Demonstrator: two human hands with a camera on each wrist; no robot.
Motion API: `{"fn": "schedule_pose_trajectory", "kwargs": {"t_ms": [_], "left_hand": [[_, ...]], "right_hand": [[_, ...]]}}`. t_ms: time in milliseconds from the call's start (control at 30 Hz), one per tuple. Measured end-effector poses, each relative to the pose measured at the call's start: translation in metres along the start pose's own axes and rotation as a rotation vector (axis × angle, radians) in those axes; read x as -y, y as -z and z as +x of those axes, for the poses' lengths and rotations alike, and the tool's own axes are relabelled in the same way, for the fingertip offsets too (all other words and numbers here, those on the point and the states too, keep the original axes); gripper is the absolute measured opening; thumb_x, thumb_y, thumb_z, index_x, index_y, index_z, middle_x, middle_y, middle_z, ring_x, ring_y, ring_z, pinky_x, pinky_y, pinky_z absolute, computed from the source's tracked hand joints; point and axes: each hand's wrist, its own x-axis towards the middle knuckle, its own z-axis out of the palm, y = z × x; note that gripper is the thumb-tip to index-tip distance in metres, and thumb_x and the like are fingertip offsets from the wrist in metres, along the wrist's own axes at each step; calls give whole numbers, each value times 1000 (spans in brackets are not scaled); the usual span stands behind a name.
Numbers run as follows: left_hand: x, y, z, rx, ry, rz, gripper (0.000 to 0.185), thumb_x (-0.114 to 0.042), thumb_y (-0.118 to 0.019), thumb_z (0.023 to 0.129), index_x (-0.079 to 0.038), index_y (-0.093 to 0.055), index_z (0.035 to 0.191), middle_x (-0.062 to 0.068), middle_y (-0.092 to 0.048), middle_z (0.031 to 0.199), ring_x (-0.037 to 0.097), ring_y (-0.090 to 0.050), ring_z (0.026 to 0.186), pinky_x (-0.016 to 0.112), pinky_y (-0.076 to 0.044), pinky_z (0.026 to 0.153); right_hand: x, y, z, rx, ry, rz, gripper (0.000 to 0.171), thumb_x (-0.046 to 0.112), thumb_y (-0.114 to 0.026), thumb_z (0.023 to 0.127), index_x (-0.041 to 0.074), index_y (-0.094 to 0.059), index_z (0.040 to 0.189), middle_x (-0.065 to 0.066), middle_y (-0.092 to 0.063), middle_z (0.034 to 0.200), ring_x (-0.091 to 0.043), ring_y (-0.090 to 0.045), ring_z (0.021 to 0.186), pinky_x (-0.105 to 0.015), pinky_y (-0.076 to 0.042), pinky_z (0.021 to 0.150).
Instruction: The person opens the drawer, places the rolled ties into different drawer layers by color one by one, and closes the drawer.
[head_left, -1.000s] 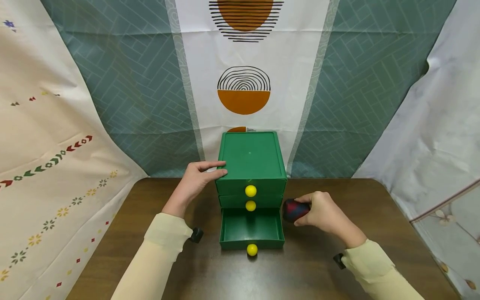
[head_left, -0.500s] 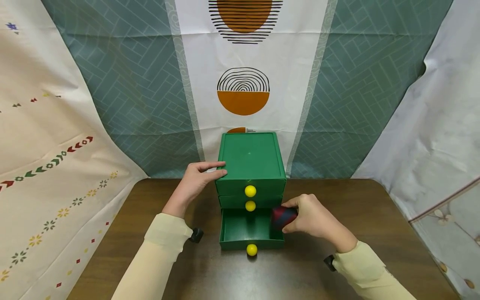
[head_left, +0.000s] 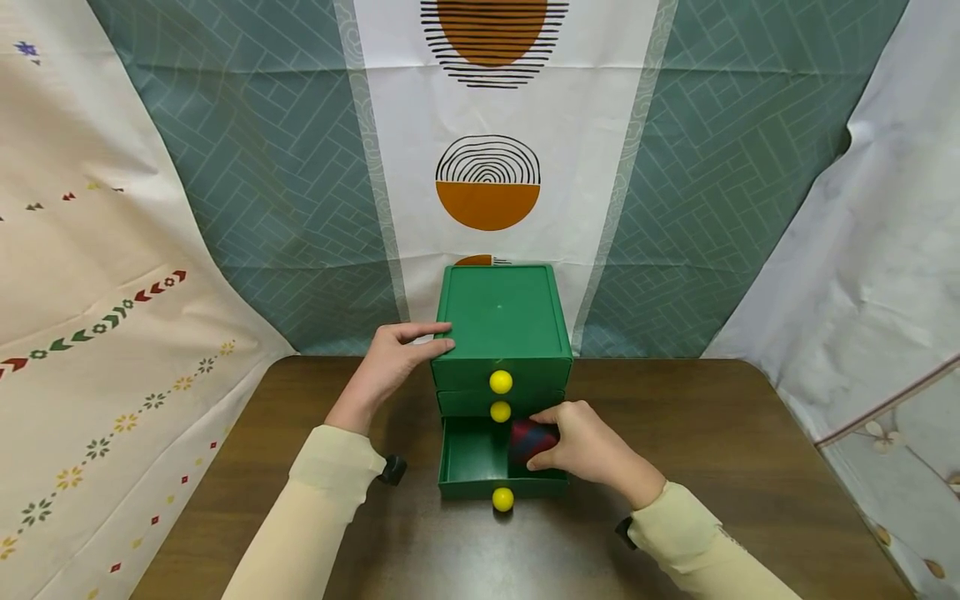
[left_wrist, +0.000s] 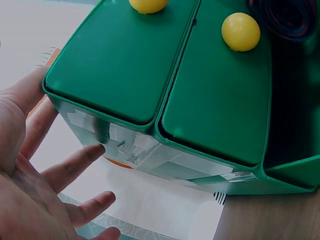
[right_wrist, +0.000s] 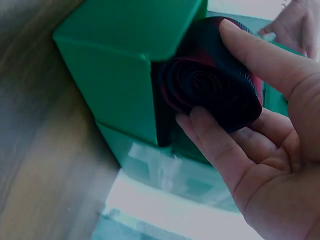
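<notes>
A rolled red-and-navy tie (head_left: 531,439) sits over the green cabinet's open bottom drawer (head_left: 480,467).

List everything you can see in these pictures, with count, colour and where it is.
green plastic three-drawer chest: 1, green, back centre of the table; bottom drawer pulled open
round yellow drawer knobs: 3, yellow, one on each drawer front
rolled red and navy cloth: 1, over the open drawer
dark brown wooden table: 1, under everything
patterned fabric backdrops: several, teal, white, cream, behind and at the sides
left hand: rests on the chest's left top edge
right hand: grips the cloth
</notes>
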Motion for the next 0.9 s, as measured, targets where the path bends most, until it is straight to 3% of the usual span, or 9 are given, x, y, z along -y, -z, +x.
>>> {"fn": "schedule_pose_trajectory", "kwargs": {"t_ms": [300, 533, 700, 900], "left_hand": [[3, -1, 1, -12, -7, 6, 39, -28, -70, 84, -19, -65, 121, -3, -53, 134, 24, -39, 132, 49, -35, 107], [0, 0, 0, -6, -6, 5, 40, -31, -71, 83, -20, -66, 121, -3, -53, 134, 25, -37, 133, 49, -34, 108], [0, 0, 0, -7, -6, 4, 39, -30, -71, 83, -20, -66, 121, -3, -54, 133, 24, -38, 133, 49, -35, 108], [12, 0, 7, -20, -9, 2, 39, -36, -73, 80, -25, -68, 117, -6, -55, 132, 20, -40, 130, 49, -35, 108]], "right_hand": [[-3, -24, 11, 16, 40, -52, 46, 34, -80, 73, 8, -69, 109, 4, -67, 89, -7, -56, 67, -19, -49, 55], [-5, -34, 18, 11, 95, -85, 36, 31, -79, 74, 13, -68, 104, 6, -64, 90, -7, -55, 72, -18, -48, 61], [-6, -38, 22, 20, 95, -71, 31, 30, -78, 76, 13, -68, 100, 6, -64, 85, -6, -54, 66, -19, -47, 56], [-8, -44, 25, 18, 86, -75, 30, 32, -79, 75, 15, -68, 97, 7, -63, 83, -6, -53, 65, -18, -47, 56]]}}
